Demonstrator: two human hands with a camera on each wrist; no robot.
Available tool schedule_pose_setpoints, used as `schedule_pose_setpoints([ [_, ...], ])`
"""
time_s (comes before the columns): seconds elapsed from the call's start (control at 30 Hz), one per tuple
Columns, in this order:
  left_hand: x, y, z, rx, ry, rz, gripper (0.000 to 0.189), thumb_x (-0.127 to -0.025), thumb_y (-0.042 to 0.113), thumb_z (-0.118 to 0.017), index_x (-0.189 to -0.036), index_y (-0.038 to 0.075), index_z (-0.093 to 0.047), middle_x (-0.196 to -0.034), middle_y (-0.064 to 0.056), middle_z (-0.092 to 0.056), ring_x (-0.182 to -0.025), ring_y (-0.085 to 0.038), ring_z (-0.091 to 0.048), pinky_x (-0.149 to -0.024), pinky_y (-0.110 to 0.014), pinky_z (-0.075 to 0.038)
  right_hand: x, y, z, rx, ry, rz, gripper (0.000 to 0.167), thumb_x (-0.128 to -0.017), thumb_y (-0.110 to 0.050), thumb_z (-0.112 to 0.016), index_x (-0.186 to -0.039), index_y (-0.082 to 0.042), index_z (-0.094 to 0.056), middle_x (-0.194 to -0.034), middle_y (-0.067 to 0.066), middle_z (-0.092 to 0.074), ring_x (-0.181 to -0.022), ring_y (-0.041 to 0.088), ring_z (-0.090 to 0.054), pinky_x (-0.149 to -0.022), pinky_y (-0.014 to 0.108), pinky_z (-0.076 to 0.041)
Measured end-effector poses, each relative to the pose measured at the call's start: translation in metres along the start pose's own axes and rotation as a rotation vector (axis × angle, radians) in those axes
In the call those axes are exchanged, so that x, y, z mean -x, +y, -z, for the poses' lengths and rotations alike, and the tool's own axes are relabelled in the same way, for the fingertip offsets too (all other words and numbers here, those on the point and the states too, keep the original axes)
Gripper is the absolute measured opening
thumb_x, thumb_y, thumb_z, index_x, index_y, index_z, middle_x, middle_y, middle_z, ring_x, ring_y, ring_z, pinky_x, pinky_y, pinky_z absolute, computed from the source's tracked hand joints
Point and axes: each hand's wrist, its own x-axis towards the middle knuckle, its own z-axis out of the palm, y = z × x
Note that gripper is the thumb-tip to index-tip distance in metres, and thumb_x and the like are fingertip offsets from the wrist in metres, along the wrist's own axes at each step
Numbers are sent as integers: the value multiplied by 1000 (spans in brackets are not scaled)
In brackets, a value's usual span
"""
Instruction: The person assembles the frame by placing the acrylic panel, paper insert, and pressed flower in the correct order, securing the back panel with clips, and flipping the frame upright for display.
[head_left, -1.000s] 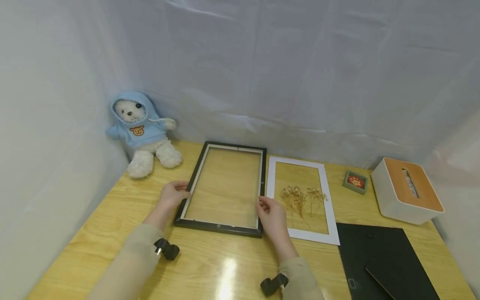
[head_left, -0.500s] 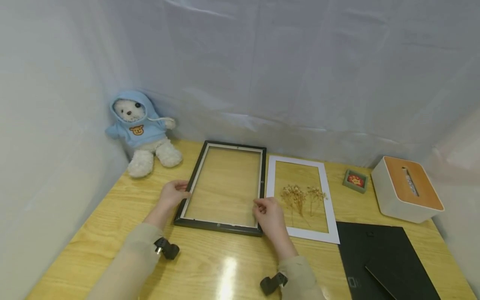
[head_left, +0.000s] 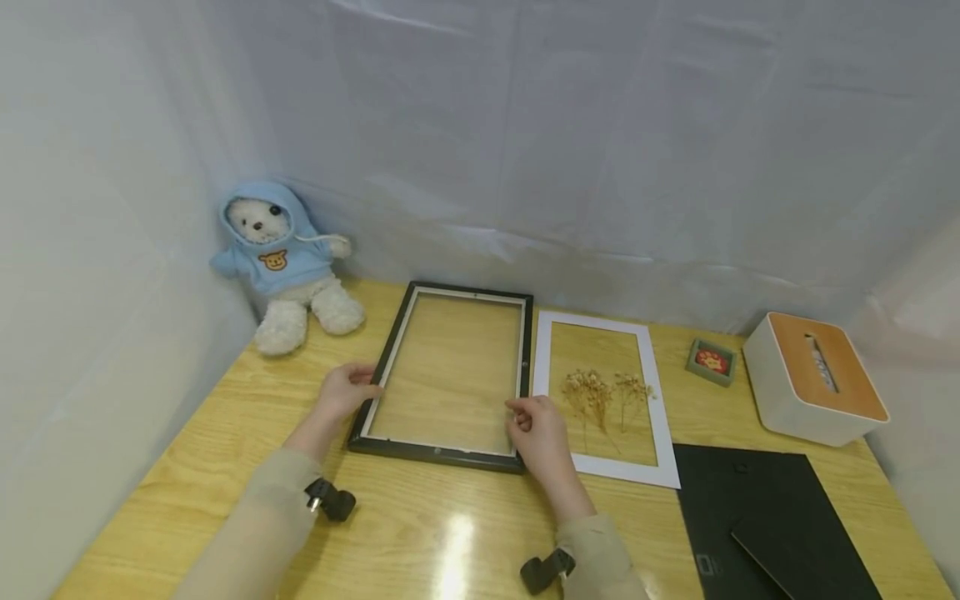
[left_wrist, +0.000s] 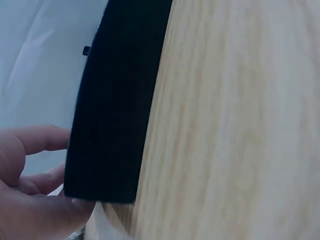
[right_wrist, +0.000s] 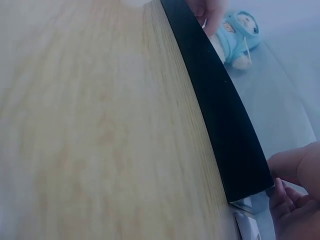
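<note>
- Black frame (head_left: 442, 456): near the far edge of the table (head_left: 390, 537).
- Left hand (head_left: 347, 390) grips its left side.
- Right hand (head_left: 540, 429): fingers curled at its right side (pinching or not, I cannot tell).
- Plush toy (head_left: 291, 271): far-left corner.

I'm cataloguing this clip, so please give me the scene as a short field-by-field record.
frame: black, on the table
left hand: touches its left side
right hand: at its right side, fingers curled
mat: white, right of the frame
flowers: dried, mostly within the mat's opening
board: black, partly out of view
toy: blue hoodie, back left
box: white, orange top
tray: green, left of the box
</note>
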Motion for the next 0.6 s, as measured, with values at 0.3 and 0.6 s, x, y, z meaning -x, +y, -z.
schedule_pose_setpoints([
  [0.3,10,-11,4,94,-51,-22,46,-95,5,-54,-134,-15,-41,-131,-33,-46,-120,-39,-45,-99,-41,-40,1,5,4,-71,-17,-47,18,-85,1,-65,-103,0,-70,-89,5,-60,-81,18,-57,-73,29,-52],
  [0.6,15,-23,7,208,-78,-61,49,-95,4,-54,-138,-13,-38,-138,-31,-41,-126,-35,-40,-88,-13,-39,1,2,11,-162,-41,-83,19,-87,1,-64,-106,0,-69,-94,7,-62,-88,22,-59,-81,36,-53],
])
